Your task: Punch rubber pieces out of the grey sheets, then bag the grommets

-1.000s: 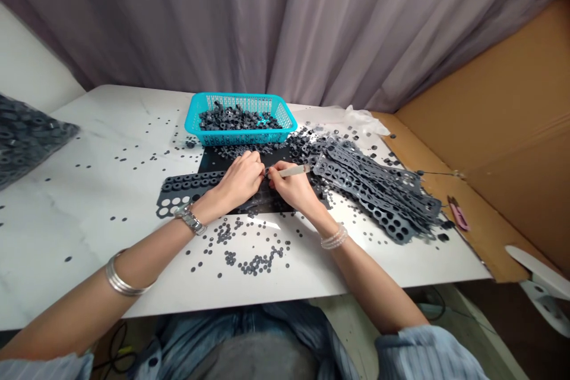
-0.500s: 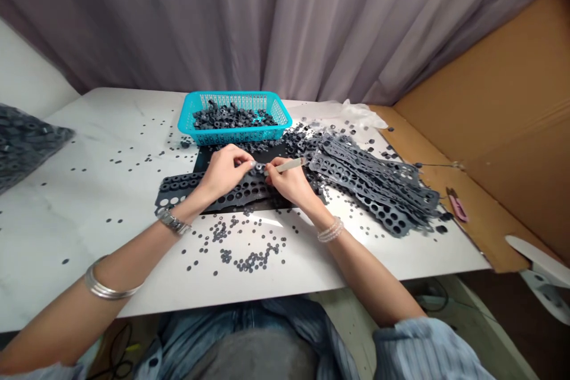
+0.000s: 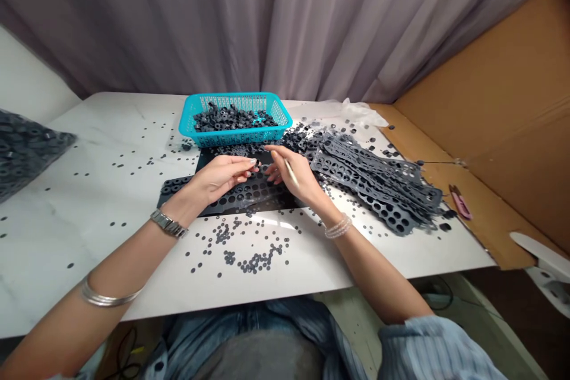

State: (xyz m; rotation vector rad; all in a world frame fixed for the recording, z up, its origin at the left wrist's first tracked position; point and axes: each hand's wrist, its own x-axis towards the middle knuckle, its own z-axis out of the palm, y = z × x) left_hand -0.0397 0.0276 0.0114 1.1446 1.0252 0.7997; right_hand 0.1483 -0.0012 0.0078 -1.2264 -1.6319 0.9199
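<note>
My left hand [image 3: 221, 176] lies over a black perforated rubber strip [image 3: 231, 192] on a dark mat, fingers curled, thumb and fingertips pinching a small dark ring. My right hand [image 3: 293, 175] is just to its right, holding a thin pale stick tool [image 3: 291, 172] against the palm, with its fingers stretched toward the left hand. Both hands sit in front of a teal basket [image 3: 191, 124] filled with small dark rubber rings.
A pile of punched grey strips [image 3: 378, 184] lies right of my hands. Small dark discs [image 3: 249, 255] are scattered across the white table [image 3: 89, 202]. A bag of dark parts [image 3: 22, 151] sits far left. Pink snips [image 3: 458, 202] rest on brown cardboard at right.
My right hand lifted and turned, swinging the stick tool from flat and pointing right to angled under the palm. My left hand uncurled somewhat and drew slightly left.
</note>
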